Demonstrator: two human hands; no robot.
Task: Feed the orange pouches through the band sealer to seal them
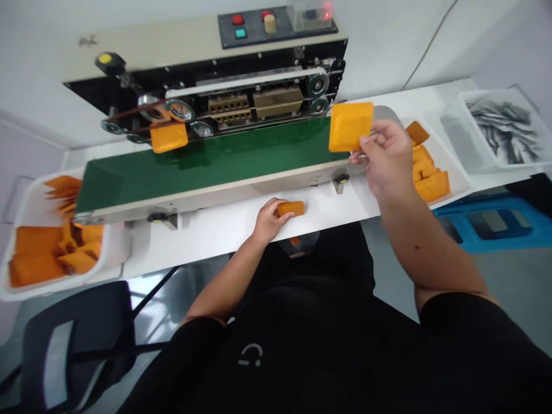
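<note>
My right hand (386,152) pinches an orange sachet (351,126) by its lower right edge, holding it up at the right end of the green conveyor belt (259,149). Lower down, over the white table's front edge, my left hand (268,221) is closed on another orange sachet (292,209). A third orange sachet (169,137) hangs from the rollers at the left part of the band sealer (207,69), above the belt. The fingers of my left hand partly hide the sachet it grips.
A white bin (118,253) of orange sachets stands at the belt's left end. Another white bin (459,183) with orange sachets is right of my right hand. Farther right is a clear bin (463,146) of silvery packets. A dark chair (32,339) and blue stool (535,215) stand below.
</note>
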